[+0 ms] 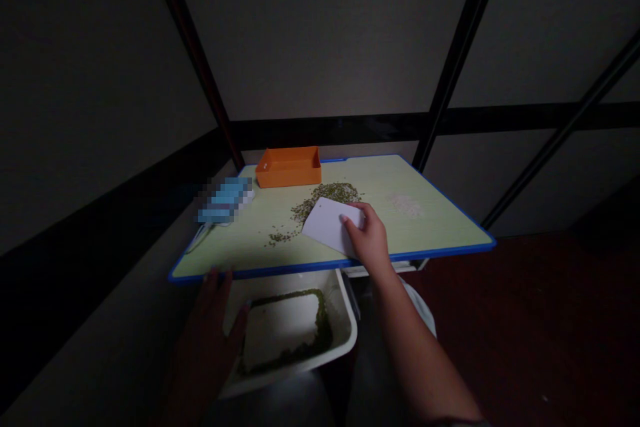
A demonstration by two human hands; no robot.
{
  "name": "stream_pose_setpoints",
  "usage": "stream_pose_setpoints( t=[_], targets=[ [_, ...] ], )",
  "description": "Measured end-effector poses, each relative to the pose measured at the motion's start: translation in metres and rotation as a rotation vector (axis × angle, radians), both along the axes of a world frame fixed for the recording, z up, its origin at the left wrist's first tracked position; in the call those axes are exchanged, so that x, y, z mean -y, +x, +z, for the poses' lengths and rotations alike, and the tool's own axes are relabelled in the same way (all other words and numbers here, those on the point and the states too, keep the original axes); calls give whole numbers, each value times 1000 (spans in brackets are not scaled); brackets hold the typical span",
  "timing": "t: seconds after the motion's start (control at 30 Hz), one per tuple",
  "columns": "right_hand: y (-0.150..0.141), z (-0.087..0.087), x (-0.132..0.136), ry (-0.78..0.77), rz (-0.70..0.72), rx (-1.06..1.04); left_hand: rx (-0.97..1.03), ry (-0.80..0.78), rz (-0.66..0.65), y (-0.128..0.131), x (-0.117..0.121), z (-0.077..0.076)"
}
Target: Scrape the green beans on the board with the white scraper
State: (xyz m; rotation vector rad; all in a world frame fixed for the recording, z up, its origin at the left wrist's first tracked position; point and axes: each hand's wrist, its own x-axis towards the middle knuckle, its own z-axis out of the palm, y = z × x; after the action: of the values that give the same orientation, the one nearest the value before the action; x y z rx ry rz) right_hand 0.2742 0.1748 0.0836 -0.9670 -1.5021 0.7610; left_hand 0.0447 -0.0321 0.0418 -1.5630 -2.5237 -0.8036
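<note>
Head | right hand (369,239): grip pinching card (327,225) near table edge (445,251) | left hand (215,320): grip wide | box (290,177) apart from card

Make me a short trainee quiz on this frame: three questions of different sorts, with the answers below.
1. What does the right hand hold?
2. True or false: the orange box stands toward the far side of the tabletop.
3. Which is nearer the left hand, the tub or the orange box?

Key
1. A white card.
2. True.
3. The tub.
</note>
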Motion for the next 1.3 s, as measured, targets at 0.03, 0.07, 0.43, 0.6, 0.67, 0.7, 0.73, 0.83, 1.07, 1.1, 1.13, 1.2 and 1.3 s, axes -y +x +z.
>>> stream_pose_setpoints(
  t=[0.03,0.07,0.43,0.6,0.67,0.7,0.73,0.83,1.07,1.1,1.13,1.2,1.3],
  targets=[
    [0,0,0,-5,-2,-4,-2,7,1,0,0,0],
    [0,0,0,-8,-5,-8,-4,15,0,0,-1,-1],
    [0,-2,-1,6,-34,-12,-14,34,0,0,-1,-1],
    [0,0,-1,7,-19,14,-8,-6,-4,-1,-1,-1],
    [0,0,0,3,-9,18,-17,5,-5,-1,-1,-2],
    [0,0,0,2,-2,17,-24,14,-5,-2,-1,-3],
    [0,0,0,2,5,14,-29,25,-5,-2,-1,-4],
    [-1,-1,-1,5,19,3,-41,46,-11,-2,0,-6],
    [-1,-1,-1,14,35,-17,-57,37,-2,-2,0,-6],
    [-1,0,-1,11,37,-17,-53,34,-2,-2,0,-5],
    [-1,0,-1,7,38,-15,-48,33,-4,-1,1,-5],
    [-1,0,-1,-3,43,-10,-43,36,-12,-1,1,-5],
    [-1,0,-1,-9,38,-6,-38,36,-15,0,1,-3]
  ],
)
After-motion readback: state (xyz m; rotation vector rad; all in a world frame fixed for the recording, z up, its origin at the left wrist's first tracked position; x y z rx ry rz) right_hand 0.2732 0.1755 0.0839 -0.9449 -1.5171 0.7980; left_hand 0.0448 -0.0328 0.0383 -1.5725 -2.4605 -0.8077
